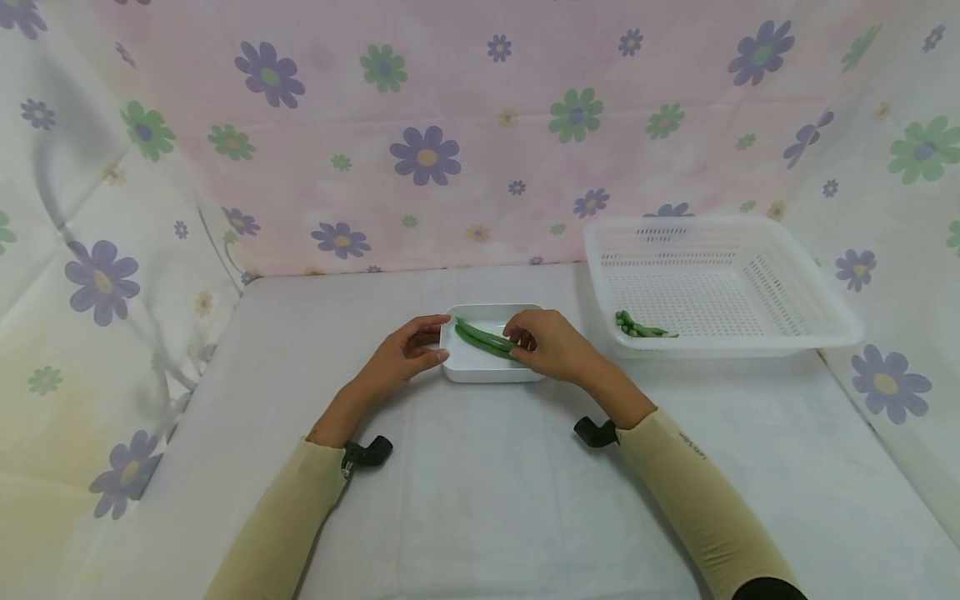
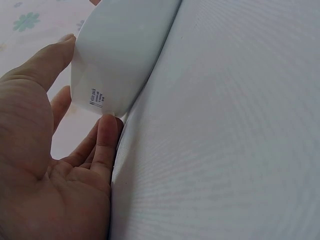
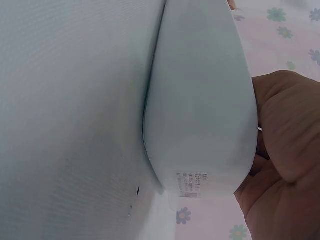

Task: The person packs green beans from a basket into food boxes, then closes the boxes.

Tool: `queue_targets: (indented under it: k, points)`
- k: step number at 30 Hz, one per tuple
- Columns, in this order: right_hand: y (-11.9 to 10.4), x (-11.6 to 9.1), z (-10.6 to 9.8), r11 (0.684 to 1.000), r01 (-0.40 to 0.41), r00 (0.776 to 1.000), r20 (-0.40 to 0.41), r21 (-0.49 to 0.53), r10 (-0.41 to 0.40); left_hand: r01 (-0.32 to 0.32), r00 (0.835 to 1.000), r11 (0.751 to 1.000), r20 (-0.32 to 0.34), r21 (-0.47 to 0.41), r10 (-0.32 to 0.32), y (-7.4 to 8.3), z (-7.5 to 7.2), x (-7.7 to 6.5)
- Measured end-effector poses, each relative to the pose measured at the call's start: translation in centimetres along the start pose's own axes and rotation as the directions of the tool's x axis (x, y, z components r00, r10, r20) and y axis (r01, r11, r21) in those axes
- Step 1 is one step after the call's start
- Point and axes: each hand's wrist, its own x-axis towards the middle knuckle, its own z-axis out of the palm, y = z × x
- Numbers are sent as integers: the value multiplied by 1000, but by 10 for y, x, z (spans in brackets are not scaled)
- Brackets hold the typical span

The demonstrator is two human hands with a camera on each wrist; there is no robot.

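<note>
1. The left hand (image 1: 397,352) has its thumb and fingers spread apart, touching the end of the white box (image 1: 487,377) beside it. A light press is likely enough to stop the box sliding on the table (image 1: 465,500).
2. The right hand (image 1: 551,343) seems to pinch the long green beans (image 1: 480,337) by the ends closest to it. In the right wrist view the box hides them.
3. The beans are in the box, between the two hands, lying side by side on a slant.
4. A soft pinch is best, as a hard one could snap them.
5. It should help to set both ends flat, then lift the fingers straight up.
6. More green pods (image 1: 641,327) lie in the basket (image 1: 720,343), to the right of the right hand.
</note>
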Motion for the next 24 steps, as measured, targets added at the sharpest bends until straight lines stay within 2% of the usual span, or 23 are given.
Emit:
queue_targets:
  k: [15, 19, 24]
  points:
    - [-2, -1, -4, 1000, 9, 1000, 10, 8, -9, -9, 1000, 1000, 5, -3, 9, -2, -1, 1]
    - [-7, -4, -16, 999, 50, 999, -20, 7, -50, -12, 1000, 1000, 6, -1, 12, -1, -1, 1]
    - [-17, -12, -40, 995, 98, 992, -78, -20, -99, -15, 1000, 1000, 3, 1, 15, -2, 0, 1]
